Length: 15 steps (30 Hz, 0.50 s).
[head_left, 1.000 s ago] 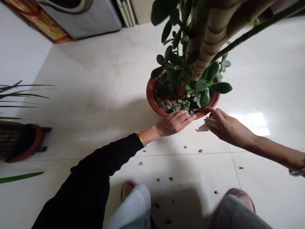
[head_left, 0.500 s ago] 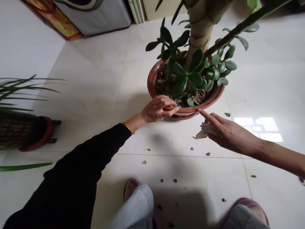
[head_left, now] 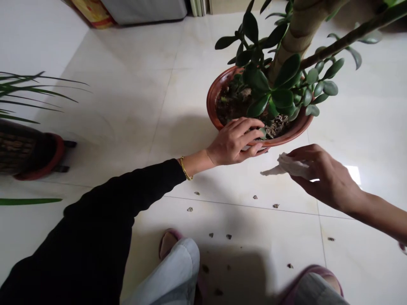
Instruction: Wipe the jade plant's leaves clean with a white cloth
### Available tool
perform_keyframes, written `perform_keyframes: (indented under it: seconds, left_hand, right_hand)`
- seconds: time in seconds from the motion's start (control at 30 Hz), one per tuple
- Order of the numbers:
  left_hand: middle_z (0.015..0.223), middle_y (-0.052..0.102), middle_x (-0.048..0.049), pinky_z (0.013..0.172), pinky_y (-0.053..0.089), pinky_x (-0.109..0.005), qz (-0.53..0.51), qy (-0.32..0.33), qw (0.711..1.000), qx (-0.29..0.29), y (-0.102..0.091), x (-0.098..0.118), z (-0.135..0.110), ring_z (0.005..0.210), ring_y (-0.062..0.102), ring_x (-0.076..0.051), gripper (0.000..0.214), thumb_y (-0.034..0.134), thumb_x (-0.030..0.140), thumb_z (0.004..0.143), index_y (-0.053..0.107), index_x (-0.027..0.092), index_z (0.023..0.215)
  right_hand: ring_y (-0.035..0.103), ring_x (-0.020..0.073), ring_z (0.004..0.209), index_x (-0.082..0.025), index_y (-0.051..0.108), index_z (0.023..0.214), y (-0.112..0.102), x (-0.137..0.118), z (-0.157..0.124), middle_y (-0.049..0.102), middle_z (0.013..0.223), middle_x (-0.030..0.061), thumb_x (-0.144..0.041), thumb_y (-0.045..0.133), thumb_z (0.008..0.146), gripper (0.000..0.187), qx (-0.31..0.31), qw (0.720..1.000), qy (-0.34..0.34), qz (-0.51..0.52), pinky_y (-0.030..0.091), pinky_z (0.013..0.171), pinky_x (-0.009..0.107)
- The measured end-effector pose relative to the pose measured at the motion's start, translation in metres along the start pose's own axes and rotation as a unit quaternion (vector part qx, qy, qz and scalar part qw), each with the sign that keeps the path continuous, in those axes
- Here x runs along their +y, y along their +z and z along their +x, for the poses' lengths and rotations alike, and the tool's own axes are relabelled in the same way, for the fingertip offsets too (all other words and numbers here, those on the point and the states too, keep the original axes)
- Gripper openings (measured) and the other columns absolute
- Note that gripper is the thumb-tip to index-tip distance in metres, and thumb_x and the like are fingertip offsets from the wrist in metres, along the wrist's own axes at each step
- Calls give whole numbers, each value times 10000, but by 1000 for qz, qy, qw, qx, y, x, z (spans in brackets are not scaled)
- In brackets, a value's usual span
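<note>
A brown flowerpot (head_left: 219, 78) stands on the tiled floor, holding soil, a jade plant (head_left: 288, 78) with thick green leaves and a stout ringed trunk (head_left: 297, 38). My left hand (head_left: 233, 142) grips the pot's near rim. Its fingers reach over the rim toward the soil and the thumb side lies outside. In my right hand (head_left: 324, 173), to the right of the pot and apart from it, is a crumpled white tissue (head_left: 295, 166), pinched between fingers and thumb. One end of the tissue hangs out to the left.
Several small dark bits (head_left: 229, 237) lie scattered on the floor between the pot and my slippered feet (head_left: 170, 243). At left stands another potted plant (head_left: 38, 156) with long narrow leaves. A grey appliance (head_left: 146, 10) is at the back by the white wall (head_left: 38, 25).
My right hand has come away from the pot's rim, its pointing finger drawn back around the tissue. My left hand has slid right along the rim. The view has shifted slightly.
</note>
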<state>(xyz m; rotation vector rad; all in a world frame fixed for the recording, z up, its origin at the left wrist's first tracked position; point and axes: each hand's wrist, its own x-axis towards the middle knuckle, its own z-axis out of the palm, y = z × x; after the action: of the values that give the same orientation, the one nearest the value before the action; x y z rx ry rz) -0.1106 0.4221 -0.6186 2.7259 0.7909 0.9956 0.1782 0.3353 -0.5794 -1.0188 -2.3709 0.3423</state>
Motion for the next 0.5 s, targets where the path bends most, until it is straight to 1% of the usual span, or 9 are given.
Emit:
perform_keyframes:
  seconds: [0.07, 0.13, 0.2, 0.3, 0.33, 0.4, 0.5]
  left_hand:
    - [1334, 709, -149, 1134, 513, -452, -14, -68, 998, 6, -1, 7, 10, 1275, 663, -250, 329, 421, 347, 1096, 671, 187, 1238]
    - [1324, 722, -138, 1160, 501, -440, -29, -124, 992, -1, -3, 9, 19, 1283, 664, -240, 333, 397, 303, 1104, 672, 176, 1241]
    - [1329, 735, -125, 1184, 488, -430, -38, -158, 987, -11, -4, 10, 26, 1297, 662, -233, 333, 395, 256, 1098, 675, 166, 1253]
    - [1342, 748, -116, 1185, 493, -397, -51, -183, 981, -34, -4, 11, 34, 1315, 663, -223, 363, 401, 184, 1072, 665, 147, 1319]
    - [1339, 752, -114, 1172, 503, -383, -57, -190, 979, -44, -4, 12, 37, 1311, 669, -219, 383, 396, 163, 1064, 659, 145, 1342]
    - [1322, 762, -110, 1132, 530, -365, -65, -207, 974, -64, -2, 12, 41, 1277, 693, -216, 417, 384, 143, 1055, 650, 153, 1375]
    - [1247, 789, -96, 1070, 565, -373, -74, -230, 967, -75, 1, 9, 45, 1199, 731, -233, 425, 400, 156, 1052, 654, 187, 1391]
  right_hand:
    - [725, 248, 922, -250, 562, 1356, -6, 1, 5, 705, 1161, 130, -162, 688, 957, 427, 47, 998, -30, -22, 609, 629, 340]
    - [731, 265, 975, -253, 576, 1365, -10, 3, 14, 714, 1180, 139, -142, 686, 954, 440, 71, 995, -48, -54, 617, 657, 355]
    - [732, 277, 1022, -256, 569, 1398, -11, 3, 24, 731, 1194, 137, -135, 664, 968, 458, 79, 991, -60, -88, 623, 710, 375]
    - [723, 294, 1057, -275, 570, 1422, -5, 3, 41, 773, 1177, 104, -145, 646, 984, 463, 86, 980, -85, -157, 606, 793, 419]
    - [718, 301, 1059, -283, 585, 1412, -3, 3, 46, 784, 1169, 96, -156, 636, 991, 442, 86, 975, -85, -184, 589, 798, 430]
    - [705, 313, 1064, -296, 621, 1378, 3, 4, 54, 792, 1170, 91, -173, 591, 1010, 389, 69, 969, -56, -228, 544, 796, 443]
    - [686, 320, 1034, -281, 668, 1311, 11, 5, 65, 789, 1084, 104, -180, 518, 1026, 338, 34, 967, -8, -253, 487, 774, 438]
